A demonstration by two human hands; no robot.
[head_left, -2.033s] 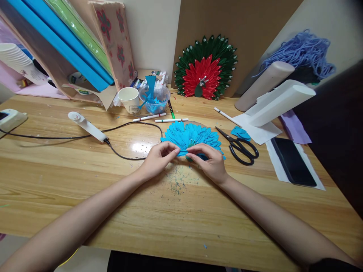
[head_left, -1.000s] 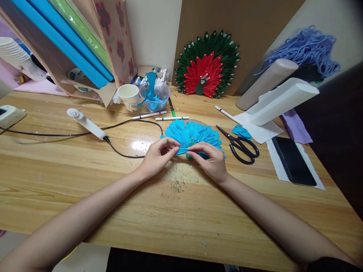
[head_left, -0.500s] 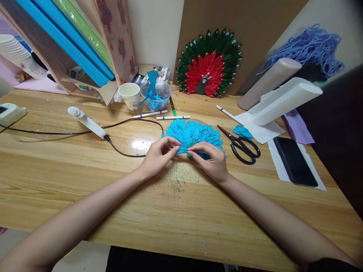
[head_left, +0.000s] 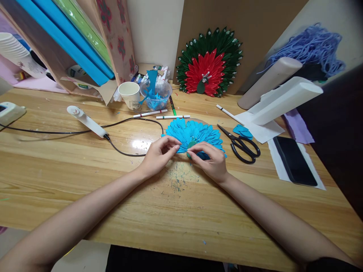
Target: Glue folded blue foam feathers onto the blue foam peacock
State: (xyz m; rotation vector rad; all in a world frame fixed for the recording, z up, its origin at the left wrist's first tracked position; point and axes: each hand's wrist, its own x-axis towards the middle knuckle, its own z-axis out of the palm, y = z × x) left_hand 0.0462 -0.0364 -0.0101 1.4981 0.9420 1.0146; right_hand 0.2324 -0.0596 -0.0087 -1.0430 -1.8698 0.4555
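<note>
A blue paper peacock (head_left: 202, 133) with a fan of layered petals and a green body piece (head_left: 191, 144) lies on the wooden table. My left hand (head_left: 162, 154) is closed in a pinch on the fan's lower left edge. My right hand (head_left: 211, 158) pinches at the lower edge beside the green body and partly covers it. Between the two sets of fingertips a short stretch of the blue edge shows. Black-handled scissors (head_left: 241, 145) lie to the right of the fan, close to a few loose blue petals (head_left: 242, 131).
Behind stands a green and red paper peacock (head_left: 205, 68). At the back are a paper cup (head_left: 129, 94), a tub of blue scraps (head_left: 156, 101) and several markers (head_left: 172, 117). A corded white tool (head_left: 87, 122) lies left; a phone (head_left: 295, 161) and white paper roll (head_left: 286, 100) are right.
Hardly anything differs. Both hands keep their pinch at the fan's lower edge, with only a very slight shift of the right fingers.
</note>
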